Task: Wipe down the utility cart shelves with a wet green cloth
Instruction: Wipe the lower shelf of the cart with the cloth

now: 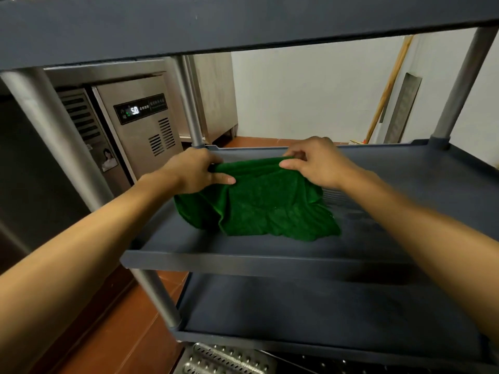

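Observation:
A dark green cloth (pixel 264 209) hangs crumpled over the middle shelf (pixel 243 261) of a dark grey utility cart. My left hand (pixel 194 168) grips the cloth's upper left edge, thumb pointing right. My right hand (pixel 316 163) pinches the upper right edge between thumb and fingers. The cloth's top edge is stretched between both hands, lifted a little; its lower part rests on the shelf. The top shelf (pixel 243 25) spans the frame overhead and the bottom shelf (pixel 310 314) lies below.
Grey metal posts (pixel 54 136) stand at the cart's corners. A stainless steel refrigerator unit (pixel 140 122) with a lit display stands at the left. A wooden broom handle (pixel 388 85) leans on the white wall behind. A perforated metal grate (pixel 224 360) lies on the red-brown floor.

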### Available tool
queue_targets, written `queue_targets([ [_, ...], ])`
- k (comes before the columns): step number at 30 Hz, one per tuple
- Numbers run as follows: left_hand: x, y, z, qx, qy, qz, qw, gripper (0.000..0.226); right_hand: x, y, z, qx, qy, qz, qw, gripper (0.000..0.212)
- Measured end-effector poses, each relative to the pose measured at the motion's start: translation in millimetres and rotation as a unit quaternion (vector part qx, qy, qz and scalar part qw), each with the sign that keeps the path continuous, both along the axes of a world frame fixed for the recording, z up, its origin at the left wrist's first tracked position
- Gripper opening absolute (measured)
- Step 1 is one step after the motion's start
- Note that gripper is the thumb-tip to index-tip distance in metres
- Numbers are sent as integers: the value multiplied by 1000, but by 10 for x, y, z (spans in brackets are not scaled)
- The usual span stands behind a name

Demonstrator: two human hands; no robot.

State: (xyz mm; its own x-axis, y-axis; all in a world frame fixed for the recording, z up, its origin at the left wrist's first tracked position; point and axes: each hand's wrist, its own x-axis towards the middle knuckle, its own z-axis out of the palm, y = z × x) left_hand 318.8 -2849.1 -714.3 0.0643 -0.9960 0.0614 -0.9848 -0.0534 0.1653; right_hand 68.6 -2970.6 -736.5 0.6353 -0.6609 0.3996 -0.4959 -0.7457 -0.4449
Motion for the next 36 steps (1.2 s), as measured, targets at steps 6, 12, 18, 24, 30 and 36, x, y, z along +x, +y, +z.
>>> queue_targets([
  [6, 209, -304, -196, -42, -64, 32, 997, 54, 292, -269, -122, -16, -48, -42, 998, 28],
  [12, 412, -585, -528, -27, -32, 62, 997, 59, 480, -463, -508, -3, 30, -14, 999, 25],
  [18, 378, -440, -805, -81, 19, -64, 994, 66, 283, -460, -768, 23, 75, 100, 992, 29],
  [24, 174, -118, -1027, -92, -142, -186, 968, 81, 91, -226, -752, 64, 209, 143, 965, 79],
  [30, 192, -252, -992, -98, -215, -224, 945, 57, 237, -227, -714, 0, 247, 137, 959, 48],
  [36, 412, -575, -535, -107, -137, -87, 981, 34, 655, -497, -256, 33, 195, 54, 979, 32],
])
